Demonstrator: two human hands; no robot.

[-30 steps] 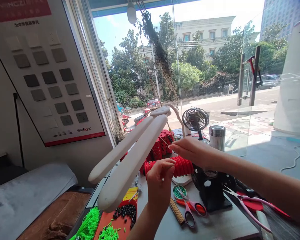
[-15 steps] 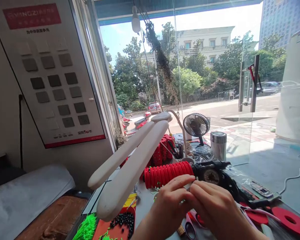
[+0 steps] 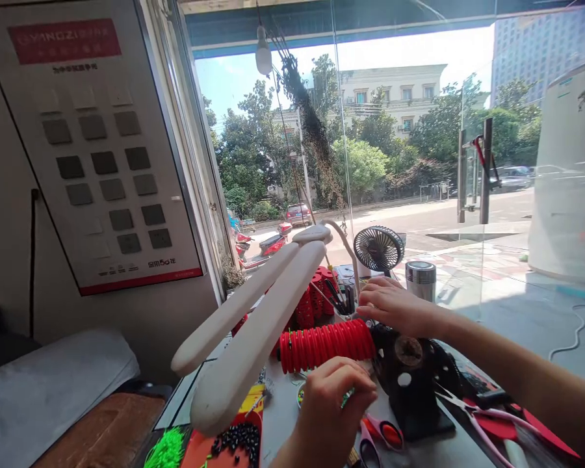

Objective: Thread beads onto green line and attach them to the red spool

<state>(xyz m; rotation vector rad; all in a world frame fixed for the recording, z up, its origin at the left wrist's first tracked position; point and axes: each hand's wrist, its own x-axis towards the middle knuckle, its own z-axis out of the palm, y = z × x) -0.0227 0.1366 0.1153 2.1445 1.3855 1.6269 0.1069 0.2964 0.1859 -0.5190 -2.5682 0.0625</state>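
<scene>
Two bare hands work at a cluttered table: right hand (image 3: 394, 305), fingers spread, rests above a red coil (image 3: 327, 344); left hand (image 3: 334, 406), nearer, pinches something unseen.

On the wall display board (image 3: 92, 149) we read only "50" in its bottom line of otherwise illegible characters, above its red strip.

Sunlit glass shopfront (image 3: 409, 162), switch display board (image 3: 97, 156) on left wall.
</scene>
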